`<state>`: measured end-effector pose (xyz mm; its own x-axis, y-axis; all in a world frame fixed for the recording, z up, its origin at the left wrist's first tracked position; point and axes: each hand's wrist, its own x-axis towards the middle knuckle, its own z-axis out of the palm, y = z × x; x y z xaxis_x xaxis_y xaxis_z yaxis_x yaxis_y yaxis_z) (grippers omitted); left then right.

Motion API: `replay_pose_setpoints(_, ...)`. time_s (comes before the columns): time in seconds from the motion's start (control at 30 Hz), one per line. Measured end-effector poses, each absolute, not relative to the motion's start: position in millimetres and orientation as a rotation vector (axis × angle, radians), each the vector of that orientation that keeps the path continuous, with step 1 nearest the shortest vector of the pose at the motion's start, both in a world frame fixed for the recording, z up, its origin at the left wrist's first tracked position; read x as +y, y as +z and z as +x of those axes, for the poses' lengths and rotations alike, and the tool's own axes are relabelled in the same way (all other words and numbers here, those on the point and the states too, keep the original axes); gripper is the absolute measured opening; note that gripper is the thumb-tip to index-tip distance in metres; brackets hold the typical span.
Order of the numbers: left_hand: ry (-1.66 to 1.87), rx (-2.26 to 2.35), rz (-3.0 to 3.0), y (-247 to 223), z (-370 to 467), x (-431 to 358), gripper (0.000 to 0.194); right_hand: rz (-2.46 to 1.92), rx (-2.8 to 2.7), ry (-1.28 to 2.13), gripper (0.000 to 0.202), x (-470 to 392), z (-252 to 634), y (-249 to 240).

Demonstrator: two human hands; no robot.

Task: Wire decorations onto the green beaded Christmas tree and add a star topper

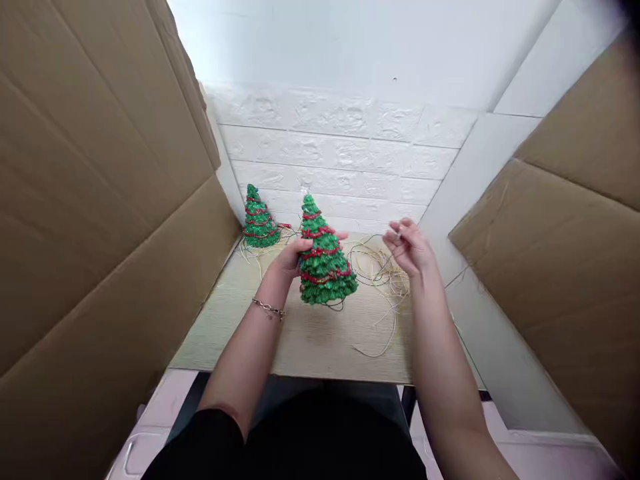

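Note:
A small green Christmas tree with red garlands is upright, slightly tilted, above the table. My left hand is wrapped round its middle, with the thumb in front and fingertips showing on the far side. A pale, clear piece sits at its tip, and a thin dark cord hangs below its base. My right hand is raised to the right, apart from the tree. Its fingers are curled in a pinch near a tiny whitish thing, too blurred to name.
A second decorated tree stands at the back left, beside a thin red item. Tangled white and yellowish cords lie on the table at right. Cardboard walls flank both sides; a white brick-pattern wall closes the back.

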<state>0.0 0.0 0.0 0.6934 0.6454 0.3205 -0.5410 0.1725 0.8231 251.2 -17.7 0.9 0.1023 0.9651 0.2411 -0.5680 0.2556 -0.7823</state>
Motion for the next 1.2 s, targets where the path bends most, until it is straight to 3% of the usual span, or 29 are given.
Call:
replay_pose_setpoints(0.23,0.557,0.266,1.333,5,-1,-3,0.063,-0.690,-1.040,1.487,0.045,-10,200,-17)
replay_pose_setpoints(0.33,0.527,0.354,1.379,4,3,-3,0.065,-0.704,-1.099,1.508,0.032,-7,192,-23)
replay_pose_setpoints(0.8,0.507,0.453,1.422,6,12,-7,0.056,-0.767,-1.190,1.570,0.030,-8,192,-26)
replay_pose_setpoints(0.97,0.505,0.433,1.419,5,7,-4,0.048,-0.698,-0.886,1.485,0.013,-12,202,-11)
replay_pose_setpoints(1.2,0.623,0.237,1.224,5,-15,-4,0.061,-0.656,-0.233,1.276,0.031,-8,244,0)
